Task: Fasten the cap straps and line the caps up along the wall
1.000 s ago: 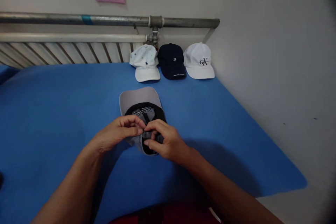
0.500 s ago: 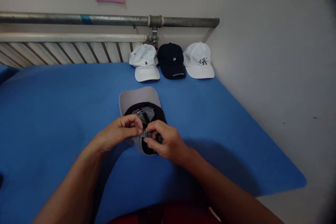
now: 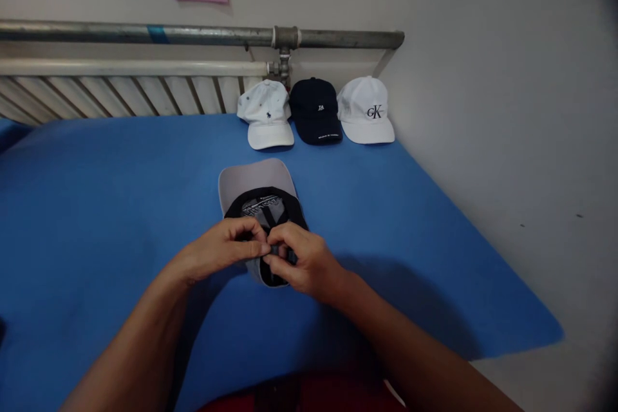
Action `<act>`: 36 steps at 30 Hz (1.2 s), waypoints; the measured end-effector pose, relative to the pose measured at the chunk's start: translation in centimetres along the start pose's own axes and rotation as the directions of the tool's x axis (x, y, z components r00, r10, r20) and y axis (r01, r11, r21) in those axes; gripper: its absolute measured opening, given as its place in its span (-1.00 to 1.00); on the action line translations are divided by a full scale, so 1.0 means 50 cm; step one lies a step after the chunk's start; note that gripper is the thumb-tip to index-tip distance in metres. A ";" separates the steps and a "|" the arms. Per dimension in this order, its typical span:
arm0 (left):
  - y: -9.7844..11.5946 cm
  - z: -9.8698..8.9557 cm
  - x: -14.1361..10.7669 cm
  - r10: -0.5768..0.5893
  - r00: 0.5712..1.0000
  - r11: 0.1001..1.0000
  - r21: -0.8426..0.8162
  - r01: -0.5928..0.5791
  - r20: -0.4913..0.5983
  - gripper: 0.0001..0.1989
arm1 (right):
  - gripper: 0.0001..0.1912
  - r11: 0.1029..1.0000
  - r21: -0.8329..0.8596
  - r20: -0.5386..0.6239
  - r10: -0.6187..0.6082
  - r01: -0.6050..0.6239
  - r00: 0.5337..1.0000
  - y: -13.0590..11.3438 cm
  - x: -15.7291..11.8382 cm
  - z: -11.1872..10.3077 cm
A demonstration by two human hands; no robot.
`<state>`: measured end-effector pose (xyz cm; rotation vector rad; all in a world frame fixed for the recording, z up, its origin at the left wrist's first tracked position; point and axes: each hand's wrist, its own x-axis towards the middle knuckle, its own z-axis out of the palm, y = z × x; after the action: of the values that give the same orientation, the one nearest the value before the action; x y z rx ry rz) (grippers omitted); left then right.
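Note:
A grey baseball cap (image 3: 255, 181) lies upside down on the blue surface, its brim pointing away from me and its dark inside showing. Over the cap's near edge, my left hand (image 3: 232, 246) pinches thumb and forefinger at the back strap. My right hand (image 3: 304, 259) is closed on the same strap from the right, fingertips meeting those of the left. The fingers mostly cover the strap and its fastening. Below them, the rounded opening at the back of the cap shows.
Against the wall stand a white cap with small motifs (image 3: 268, 112), a dark navy cap (image 3: 315, 109) and a white cap with black letters (image 3: 367, 109). Behind runs a metal pipe (image 3: 212, 35) above a white radiator (image 3: 159, 96). The blue bed-like surface (image 3: 120, 193) ends at the right wall.
My left fingertips have shifted slightly right and down along the strap, closer to my right fingers. The grey cap and my right hand stay nearly in place.

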<state>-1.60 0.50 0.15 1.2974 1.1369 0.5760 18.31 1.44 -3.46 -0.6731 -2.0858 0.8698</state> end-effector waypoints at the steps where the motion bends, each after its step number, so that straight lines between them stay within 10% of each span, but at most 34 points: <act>1: -0.002 0.001 0.001 0.001 1.000 1.000 -0.003 -0.001 0.005 -0.84 | -0.91 1.000 -0.009 0.002 -0.007 0.007 1.000 -0.002 0.001 -0.001; 20: 0.012 -0.019 -0.017 0.059 0.998 0.989 -0.132 -0.063 -0.034 -0.84 | -0.85 0.993 -0.060 -0.058 -0.107 0.103 0.993 -0.001 0.007 -0.012; 36: 0.004 -0.012 -0.004 -0.033 0.997 0.987 0.158 0.023 0.064 -0.75 | -0.73 0.988 -0.025 0.088 -0.152 0.154 0.984 -0.011 0.011 -0.025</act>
<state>-2.17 0.64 0.47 1.4225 1.1623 0.4262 18.93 1.94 -2.21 -0.4914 -2.2004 0.7929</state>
